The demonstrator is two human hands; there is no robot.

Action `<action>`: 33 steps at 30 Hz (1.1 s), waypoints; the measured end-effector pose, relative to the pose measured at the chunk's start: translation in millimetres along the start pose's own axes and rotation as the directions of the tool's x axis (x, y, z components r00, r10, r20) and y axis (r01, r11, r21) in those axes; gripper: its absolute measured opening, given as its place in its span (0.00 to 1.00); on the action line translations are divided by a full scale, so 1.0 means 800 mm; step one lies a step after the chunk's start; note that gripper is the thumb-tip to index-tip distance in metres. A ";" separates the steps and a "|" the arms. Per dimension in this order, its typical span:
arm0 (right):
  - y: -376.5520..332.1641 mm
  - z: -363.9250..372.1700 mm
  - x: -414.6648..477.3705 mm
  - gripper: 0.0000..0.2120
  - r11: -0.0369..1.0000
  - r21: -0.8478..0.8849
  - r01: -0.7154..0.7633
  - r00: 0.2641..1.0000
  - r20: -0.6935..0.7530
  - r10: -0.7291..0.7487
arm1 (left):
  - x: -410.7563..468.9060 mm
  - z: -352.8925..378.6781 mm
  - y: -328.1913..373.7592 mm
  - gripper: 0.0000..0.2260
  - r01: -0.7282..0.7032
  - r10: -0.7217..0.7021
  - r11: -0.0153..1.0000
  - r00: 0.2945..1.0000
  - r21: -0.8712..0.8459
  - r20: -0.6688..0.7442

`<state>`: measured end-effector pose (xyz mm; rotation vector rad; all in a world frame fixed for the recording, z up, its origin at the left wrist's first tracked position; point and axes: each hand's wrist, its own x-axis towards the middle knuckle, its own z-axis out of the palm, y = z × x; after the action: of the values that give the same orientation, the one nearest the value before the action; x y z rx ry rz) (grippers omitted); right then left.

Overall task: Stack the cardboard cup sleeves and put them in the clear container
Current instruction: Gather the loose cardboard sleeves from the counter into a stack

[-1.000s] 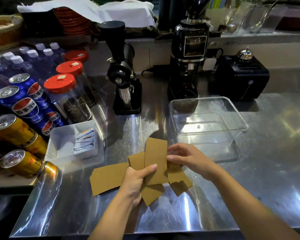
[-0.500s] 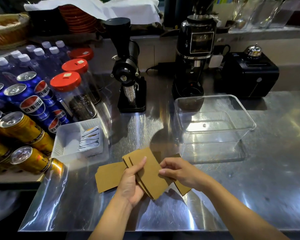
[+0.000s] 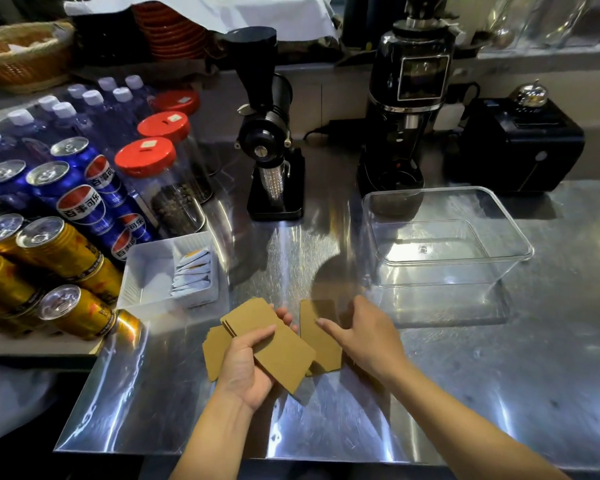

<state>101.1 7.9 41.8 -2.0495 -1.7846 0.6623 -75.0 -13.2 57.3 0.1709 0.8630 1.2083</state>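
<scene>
The left hand (image 3: 248, 367) covers the middle of the held stack (image 3: 278, 344), so its count cannot be told. A loose sleeve (image 3: 213, 355) left of the stack shows only its outer edge — the rest lies under hand and stack. Right of the stack, another sleeve (image 3: 317, 337) is partly hidden by the right hand (image 3: 364, 336), whose fingertips are blurred. Far left of the stack, the cans (image 3: 59, 251) and basket (image 3: 18, 53) run off the frame edge. Both forearms are cut off at the bottom edge.
</scene>
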 end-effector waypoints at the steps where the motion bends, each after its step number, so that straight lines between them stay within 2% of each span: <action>1: -0.003 0.004 -0.001 0.32 0.995 -0.103 0.017 1.000 -0.011 -0.018 | -0.001 0.000 0.002 0.13 -0.011 0.011 1.000 1.000 0.012 -0.004; 3: -0.010 0.013 -0.003 0.37 0.971 -0.239 0.026 1.000 0.016 -0.023 | -0.001 -0.002 0.004 0.14 -0.026 0.027 0.999 1.000 0.029 -0.016; 7: -0.021 0.034 -0.006 0.41 0.919 -0.387 0.073 0.996 0.084 -0.044 | -0.005 -0.008 0.005 0.12 -0.047 0.049 0.998 0.998 0.030 -0.041; 11: -0.024 0.044 -0.006 0.36 0.933 -0.351 0.072 0.996 0.080 -0.047 | -0.009 -0.012 0.008 0.11 -0.076 0.075 0.997 0.996 -0.022 -0.056; 14: -0.023 0.041 -0.002 0.34 0.960 -0.278 0.031 0.988 0.151 0.012 | -0.010 -0.013 0.010 0.09 -0.080 0.078 0.996 0.995 -0.027 -0.064; 16: -0.018 0.036 0.003 0.29 0.983 -0.182 0.021 0.984 0.178 0.011 | -0.011 -0.013 0.010 0.07 -0.076 0.073 0.996 0.995 -0.036 -0.066; 18: -0.011 0.028 0.006 0.19 0.999 0.034 -0.012 0.979 0.203 0.005 | -0.011 -0.012 0.010 0.07 -0.067 0.064 0.997 0.995 -0.040 -0.076; 20: -0.005 0.020 0.008 0.09 0.970 0.231 -0.076 0.974 0.226 0.023 | -0.010 -0.012 0.010 0.05 -0.053 0.049 0.998 0.994 -0.035 -0.094; 22: -0.002 0.012 0.010 0.06 0.901 0.413 -0.135 0.976 0.213 0.048 | -0.008 -0.011 0.009 0.05 -0.030 0.028 0.999 0.995 -0.015 -0.097; 25: -0.007 -0.008 0.006 0.04 0.765 0.633 -0.119 0.984 0.179 0.005 | -0.005 -0.006 0.005 0.07 0.005 -0.002 1.000 0.997 0.028 -0.077; 28: -0.018 -0.018 -0.004 0.08 0.657 0.748 -0.089 0.976 0.196 -0.091 | -0.004 0.003 -0.003 0.12 0.073 -0.073 0.995 0.997 0.071 -0.003; 30: -0.024 -0.014 -0.011 0.11 0.628 0.774 -0.082 0.965 0.220 -0.144 | -0.004 0.011 -0.011 0.16 0.145 -0.149 0.987 0.988 0.075 0.051; 33: -0.027 -0.001 -0.019 0.13 0.644 0.760 -0.082 0.954 0.248 -0.172 | -0.006 0.020 -0.022 0.13 0.190 -0.202 0.977 0.971 0.096 0.130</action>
<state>82.5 -4.0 56.0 -1.3415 -1.3037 1.4826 -51.8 -18.9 60.9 0.2293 0.7885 0.9649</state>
